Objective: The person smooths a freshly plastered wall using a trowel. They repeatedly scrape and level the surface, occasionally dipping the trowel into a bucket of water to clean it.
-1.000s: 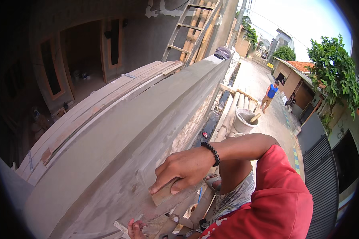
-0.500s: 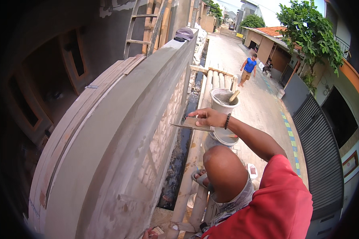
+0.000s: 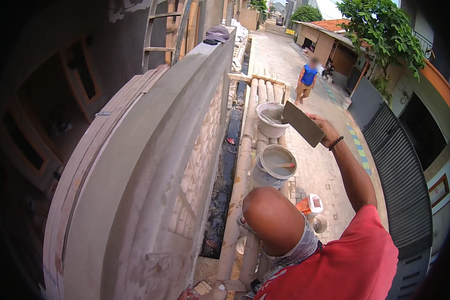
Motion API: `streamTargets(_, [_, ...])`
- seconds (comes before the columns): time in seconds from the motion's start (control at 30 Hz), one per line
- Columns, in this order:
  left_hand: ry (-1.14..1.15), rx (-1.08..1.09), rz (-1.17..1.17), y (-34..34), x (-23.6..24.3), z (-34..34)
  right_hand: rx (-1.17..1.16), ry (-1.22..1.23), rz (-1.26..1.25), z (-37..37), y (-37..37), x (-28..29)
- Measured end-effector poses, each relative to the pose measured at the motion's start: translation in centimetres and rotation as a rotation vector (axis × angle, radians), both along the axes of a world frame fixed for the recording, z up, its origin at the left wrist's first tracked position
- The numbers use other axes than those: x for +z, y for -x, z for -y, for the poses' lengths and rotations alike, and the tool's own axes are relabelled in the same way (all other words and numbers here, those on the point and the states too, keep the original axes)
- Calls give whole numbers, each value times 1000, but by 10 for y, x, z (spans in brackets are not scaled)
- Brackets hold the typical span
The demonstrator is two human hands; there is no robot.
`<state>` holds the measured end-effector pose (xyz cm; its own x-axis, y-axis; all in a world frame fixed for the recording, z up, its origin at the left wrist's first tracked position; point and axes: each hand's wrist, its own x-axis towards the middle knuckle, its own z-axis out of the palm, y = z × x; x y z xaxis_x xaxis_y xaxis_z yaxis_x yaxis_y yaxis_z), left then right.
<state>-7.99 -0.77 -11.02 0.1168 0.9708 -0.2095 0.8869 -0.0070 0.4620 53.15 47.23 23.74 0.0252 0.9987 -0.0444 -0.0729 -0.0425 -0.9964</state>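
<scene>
My right hand (image 3: pixel 324 131), a beaded bracelet at its wrist, is closed on a flat rectangular plastering trowel (image 3: pixel 301 123). The trowel is raised and tilted, its broad grey face showing and its far end beside a bucket of mortar (image 3: pixel 272 131). Nearer to me stands a bucket of grey water (image 3: pixel 265 175) with a red-handled tool in it. My left hand (image 3: pixel 189 294) barely shows at the lower edge by the wall's foot; its fingers are mostly cut off. Smooth grey plaster covers the top of the wall (image 3: pixel 135 165) along my left.
Bamboo poles (image 3: pixel 245 165) form a platform under my bent knee, over a dark ditch (image 3: pixel 222 200). A cap (image 3: pixel 217 34) lies on the wall's far end, near a wooden ladder (image 3: pixel 160 48). A person in blue (image 3: pixel 307 77) is on the paved lane.
My right hand has swung away from the wall to the right with the trowel, turning its flat face into view. Both buckets now show more fully, and the view has shifted slightly.
</scene>
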Motion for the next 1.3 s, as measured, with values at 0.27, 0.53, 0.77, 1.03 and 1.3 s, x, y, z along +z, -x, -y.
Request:
streamTargets(0.27, [91,-1,-15,2,53,-24,681,-180,163,17,161,81])
streamTargets(0.53, [445,85,131,-19,155,-76,1012,-568,228,32,347,168])
streamTargets(0.77, [517,-5,15,-24,193,-106,1092,-541,111,54,471,207])
streamTargets(1.03, [441,-69,0,-20,195,-123,1145,-651,62,67,526,230])
streamTargets(1.3, [517,-3,-43,-23,201,-106,1152,-478,-72,43,478,197])
